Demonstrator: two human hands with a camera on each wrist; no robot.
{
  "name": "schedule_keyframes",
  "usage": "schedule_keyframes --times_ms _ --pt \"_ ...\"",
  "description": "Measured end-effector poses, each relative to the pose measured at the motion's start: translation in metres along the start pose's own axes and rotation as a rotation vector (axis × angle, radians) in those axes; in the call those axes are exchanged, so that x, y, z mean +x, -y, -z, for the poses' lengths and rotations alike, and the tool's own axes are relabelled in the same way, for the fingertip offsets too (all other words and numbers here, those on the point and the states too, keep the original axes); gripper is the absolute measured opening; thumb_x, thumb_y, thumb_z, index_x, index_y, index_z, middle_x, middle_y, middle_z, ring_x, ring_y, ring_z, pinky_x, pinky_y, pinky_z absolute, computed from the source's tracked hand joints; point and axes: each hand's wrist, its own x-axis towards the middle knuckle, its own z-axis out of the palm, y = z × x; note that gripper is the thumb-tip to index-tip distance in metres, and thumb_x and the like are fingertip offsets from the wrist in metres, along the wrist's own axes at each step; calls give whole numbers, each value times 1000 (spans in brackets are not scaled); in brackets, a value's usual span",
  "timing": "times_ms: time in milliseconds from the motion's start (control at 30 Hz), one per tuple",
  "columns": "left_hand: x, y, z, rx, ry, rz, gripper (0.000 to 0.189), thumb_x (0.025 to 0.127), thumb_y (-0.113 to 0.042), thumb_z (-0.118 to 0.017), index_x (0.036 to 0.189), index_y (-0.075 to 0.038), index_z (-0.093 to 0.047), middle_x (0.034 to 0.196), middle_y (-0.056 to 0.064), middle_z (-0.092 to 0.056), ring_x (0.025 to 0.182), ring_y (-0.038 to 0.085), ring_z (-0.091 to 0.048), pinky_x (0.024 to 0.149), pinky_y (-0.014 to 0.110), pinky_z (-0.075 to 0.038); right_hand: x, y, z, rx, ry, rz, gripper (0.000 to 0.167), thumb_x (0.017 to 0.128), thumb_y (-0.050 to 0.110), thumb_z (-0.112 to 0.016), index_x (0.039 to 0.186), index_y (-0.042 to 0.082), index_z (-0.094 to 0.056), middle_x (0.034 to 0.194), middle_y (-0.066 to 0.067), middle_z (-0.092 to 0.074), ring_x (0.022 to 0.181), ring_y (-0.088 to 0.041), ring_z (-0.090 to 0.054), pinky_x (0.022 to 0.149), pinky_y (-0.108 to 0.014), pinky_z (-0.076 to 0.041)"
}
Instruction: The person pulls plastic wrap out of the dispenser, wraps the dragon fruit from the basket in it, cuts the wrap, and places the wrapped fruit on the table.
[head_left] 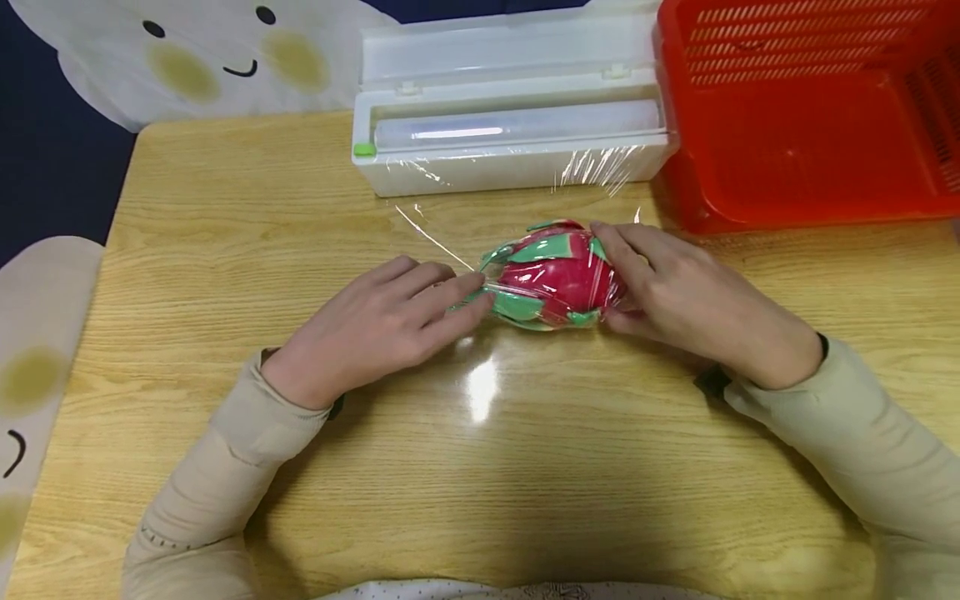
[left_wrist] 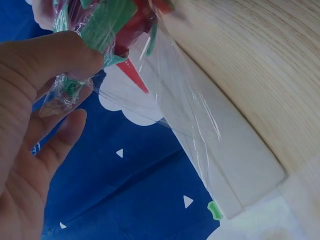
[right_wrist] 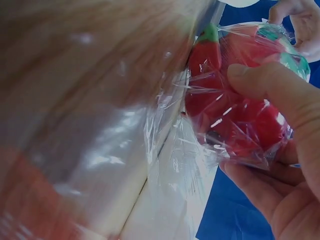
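Note:
A pink-red dragon fruit [head_left: 558,282] with green-tipped scales lies sideways between my hands, wrapped in clear cling film. At its leafy end my left hand [head_left: 382,321] pinches the gathered film; thumb and fingers close on it in the left wrist view. My right hand [head_left: 686,296] holds the rounded end, thumb [right_wrist: 270,82] on one side and fingers beneath. A sheet of cling film [left_wrist: 192,115] still runs from the fruit to the white dispenser box [head_left: 517,171]. The box stands with its lid up, a film roll [head_left: 517,125] inside.
A red slotted plastic basket [head_left: 825,212] stands at the back right, against the dispenser box. A green slider [head_left: 364,150] sits at the box's left front corner. The wooden table [head_left: 480,500] extends toward me, and a cloud-patterned cloth [head_left: 225,50] hangs beyond it.

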Motion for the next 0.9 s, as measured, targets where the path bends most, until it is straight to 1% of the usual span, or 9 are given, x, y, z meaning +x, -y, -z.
schedule_keyframes --times_ms 100,200,300,500,700,800,900 --pt "0 0 0 12 -27 -9 34 102 2 -56 135 -3 -64 130 13 -73 112 28 -69 91 39 -58 1 0 1 6 24 -16 95 73 21 -94 149 -8 -45 130 -29 -63 115 -43 -65 94 -61 -59" --pt "0 0 1 13 -35 -9 35 100 6 -57 134 0 -65 127 14 -75 116 28 -71 99 39 -59 1 0 2 14 35 -27 96 73 22 -95 150 -7 -45 132 -28 -62 118 -42 -64 94 -61 -59" --pt "0 0 1 7 -22 -4 37 98 8 -60 134 1 -66 125 15 -76 115 28 -73 100 40 -60 1 1 2 27 35 -34 98 71 24 -96 150 -6 -45 133 -27 -62 119 -41 -64 94 -61 -59" --pt "-2 2 1 -20 33 24 40 95 7 -65 135 1 -66 128 17 -74 118 29 -73 103 43 -59 3 0 0 71 30 -26 113 64 39 -98 152 -3 -42 135 -23 -61 122 -39 -63 96 -61 -58" --pt "-4 6 0 -56 47 61 41 95 7 -65 135 1 -66 132 19 -72 121 29 -72 104 44 -59 6 -5 -2 112 44 -2 124 57 47 -97 155 -1 -38 139 -21 -57 127 -38 -60 101 -61 -56" --pt "-5 8 0 -61 57 71 41 95 7 -66 135 1 -66 133 19 -71 120 29 -72 103 43 -60 7 -6 -2 122 63 -4 123 60 45 -97 157 0 -35 142 -20 -56 127 -38 -60 100 -61 -57" --pt "-6 10 0 -81 73 83 42 94 6 -66 136 1 -65 133 20 -70 120 30 -72 101 43 -60 9 -5 -1 117 75 -22 113 69 34 -97 157 0 -34 143 -20 -55 125 -38 -61 99 -62 -56"
